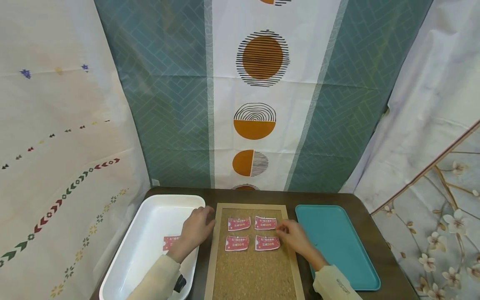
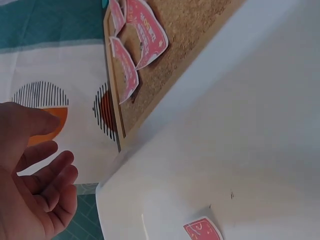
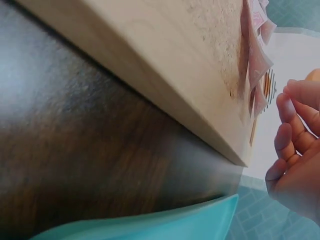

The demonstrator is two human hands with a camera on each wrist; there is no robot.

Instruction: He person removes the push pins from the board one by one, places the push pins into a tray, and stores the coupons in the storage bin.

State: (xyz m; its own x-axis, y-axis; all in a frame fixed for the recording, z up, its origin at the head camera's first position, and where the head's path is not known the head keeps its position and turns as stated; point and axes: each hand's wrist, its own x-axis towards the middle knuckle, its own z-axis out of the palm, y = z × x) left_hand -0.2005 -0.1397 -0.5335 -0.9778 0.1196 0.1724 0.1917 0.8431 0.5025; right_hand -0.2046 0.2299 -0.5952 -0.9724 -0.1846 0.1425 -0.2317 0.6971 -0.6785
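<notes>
Several pink paper coupons lie in two rows on the upper part of a wood-framed cork board (image 1: 255, 275). Their edges curl up. My left hand (image 1: 196, 228) hovers between the white tray (image 1: 121, 258) and the board, its fingers loosely bent and holding nothing. Another pink coupon (image 1: 170, 242) lies in that tray, partly behind the hand. My right hand (image 1: 294, 235) is at the board's right side, close to the upper right coupon (image 1: 265, 223) and the lower right coupon (image 1: 267, 243). Its thumb and index fingertips come together; whether something tiny is between them is unclear.
A teal tray (image 1: 343, 250) stands right of the board, under the right forearm. All rest on a dark wooden table (image 1: 390, 258). Patterned cloths (image 1: 180, 104) hang behind the table and at both sides.
</notes>
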